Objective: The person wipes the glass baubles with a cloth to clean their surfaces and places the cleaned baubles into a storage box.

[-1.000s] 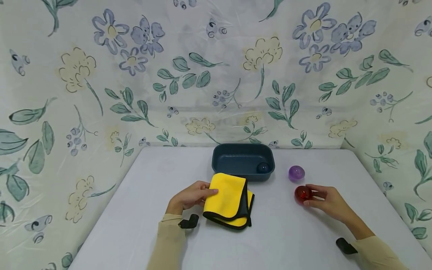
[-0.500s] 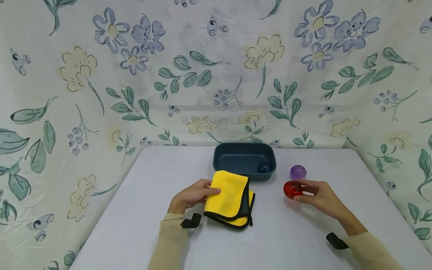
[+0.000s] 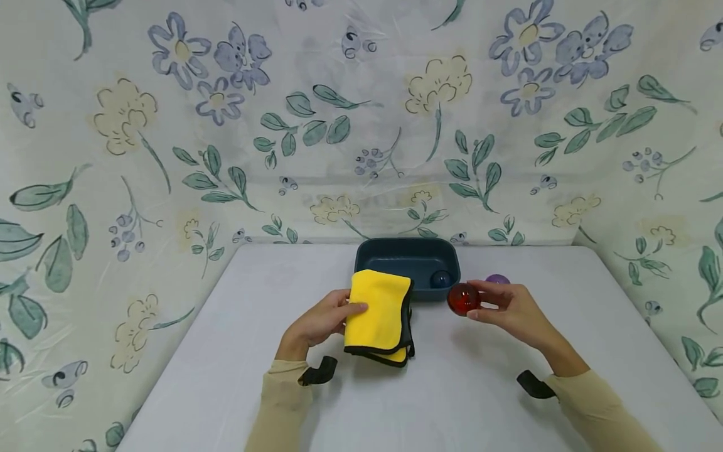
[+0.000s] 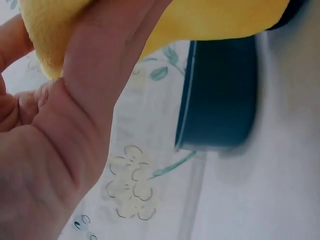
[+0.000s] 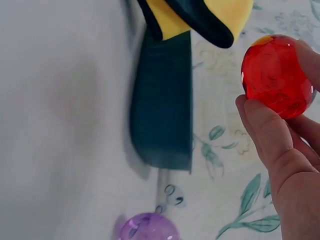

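My left hand [image 3: 323, 321] pinches a folded yellow cloth with black edging [image 3: 377, 311] between thumb and fingers. The cloth hangs in front of the dark blue tub [image 3: 408, 250] and covers part of its front wall. In my right hand [image 3: 516, 314], thumb and fingertips grip a clear red ball [image 3: 464, 299], lifted above the table by the tub's front right corner. The right wrist view shows the same red ball [image 5: 277, 75] raised beside the tub's wall [image 5: 165, 105]. A dark blue ball [image 3: 440, 279] lies inside the tub, at its right end.
A purple ball [image 3: 498, 279] sits on the white table [image 3: 271, 276] right of the tub, partly hidden behind my right hand. Floral cloth [image 3: 395, 138] hangs along the table's back and sides. Each wrist wears a black mount [image 3: 319, 371].
My right hand has carried the red ball leftward and up from beside the purple ball to near the tub. My left hand has raised the yellow cloth slightly.
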The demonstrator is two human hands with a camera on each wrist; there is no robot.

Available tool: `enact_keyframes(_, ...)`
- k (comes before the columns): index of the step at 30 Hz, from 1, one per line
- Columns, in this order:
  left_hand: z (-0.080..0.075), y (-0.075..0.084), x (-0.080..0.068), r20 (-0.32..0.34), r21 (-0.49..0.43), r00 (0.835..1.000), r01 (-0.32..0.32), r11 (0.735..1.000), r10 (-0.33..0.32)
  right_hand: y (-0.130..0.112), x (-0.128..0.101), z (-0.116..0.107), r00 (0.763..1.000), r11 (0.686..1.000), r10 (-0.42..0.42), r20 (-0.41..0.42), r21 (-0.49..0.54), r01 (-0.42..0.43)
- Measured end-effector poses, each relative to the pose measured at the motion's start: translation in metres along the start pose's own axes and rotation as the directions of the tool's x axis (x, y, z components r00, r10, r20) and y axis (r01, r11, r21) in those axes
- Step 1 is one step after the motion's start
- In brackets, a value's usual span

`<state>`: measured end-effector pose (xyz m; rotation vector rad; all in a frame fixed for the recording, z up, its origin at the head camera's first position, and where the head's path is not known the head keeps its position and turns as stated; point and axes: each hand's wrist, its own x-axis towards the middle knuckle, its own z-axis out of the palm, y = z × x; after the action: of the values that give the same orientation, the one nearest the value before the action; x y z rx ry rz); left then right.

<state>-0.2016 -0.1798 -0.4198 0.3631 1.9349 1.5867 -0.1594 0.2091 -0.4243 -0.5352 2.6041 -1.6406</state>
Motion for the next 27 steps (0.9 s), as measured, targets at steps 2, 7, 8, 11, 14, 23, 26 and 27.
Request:
enact_keyframes(2,0.002,0.004,-0.002,-0.022,-0.009,1.000,-0.014,1.000,0.013,-0.005,0.004,0.003,1.000,1.000,-0.011,-0.003,0.018,0.011)
enact_keyframes(7,0.006,0.012,-0.005,-0.095,-0.027,0.995,-0.045,0.999,0.042,-0.016,0.015,0.011,1.000,0.998,-0.018,-0.007,0.058,0.018)
enact_keyframes(8,0.007,0.014,-0.006,-0.107,-0.031,0.993,-0.053,0.998,0.050,-0.019,0.017,0.013,1.000,0.997,-0.021,-0.008,0.068,0.022)
enact_keyframes(11,0.010,0.018,-0.008,-0.123,-0.038,0.989,-0.084,0.996,0.078,-0.027,0.024,0.019,0.999,0.994,-0.038,-0.006,0.107,0.038)
enact_keyframes(14,0.013,0.025,-0.012,-0.138,-0.051,0.984,-0.118,0.992,0.110,-0.035,0.030,0.024,0.998,0.987,-0.058,-0.006,0.153,0.058)
enact_keyframes(23,0.025,0.044,-0.024,-0.205,-0.100,0.960,-0.215,0.971,0.191,-0.060,0.046,0.041,0.991,0.965,-0.134,-0.021,0.226,0.135)
enact_keyframes(26,0.029,0.045,-0.023,-0.214,-0.114,0.957,-0.223,0.968,0.195,-0.064,0.049,0.048,0.987,0.956,-0.158,-0.018,0.246,0.158)
enact_keyframes(27,0.030,0.044,-0.022,-0.215,-0.121,0.958,-0.219,0.968,0.190,-0.064,0.049,0.050,0.986,0.954,-0.164,-0.016,0.250,0.163)
